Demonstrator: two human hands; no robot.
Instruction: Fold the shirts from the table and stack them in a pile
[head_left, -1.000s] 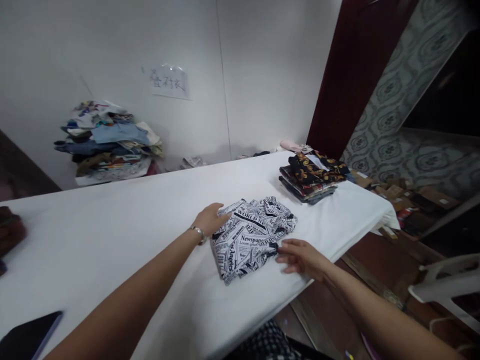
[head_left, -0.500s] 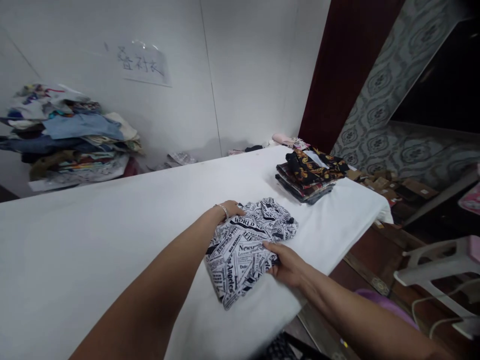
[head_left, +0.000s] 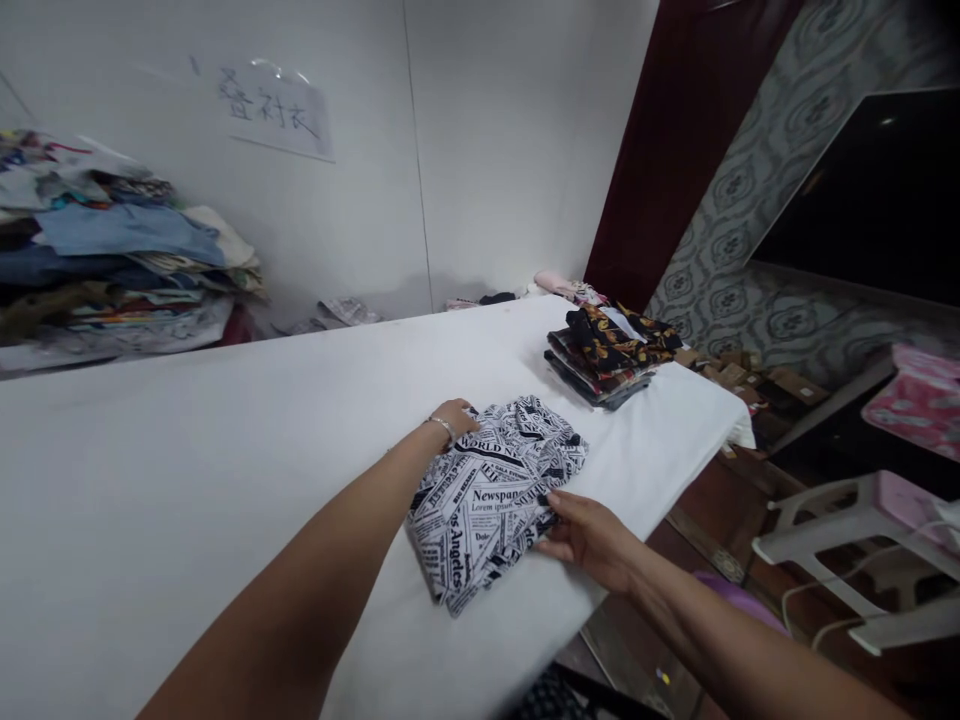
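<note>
A folded shirt with a black-and-white newspaper print lies on the white-covered table. My left hand holds its upper left edge, with a bracelet at the wrist; the fingertips are partly hidden by the cloth. At the shirt's right edge, my right hand pinches the fabric, thumb on top and fingers at the side and underneath. Beyond the shirt to the right sits a stack of folded clothes, the top one black with an orange-yellow pattern.
A tall pile of clothes stands at the back left. Small garments lie along the wall edge. A paper sign hangs on the wall. Right of the table are a white and pink stool, cardboard boxes and a dark screen.
The view has turned slightly right. My right hand has slid a little outward along the shirt's right edge. My left hand stays at the upper left edge.
</note>
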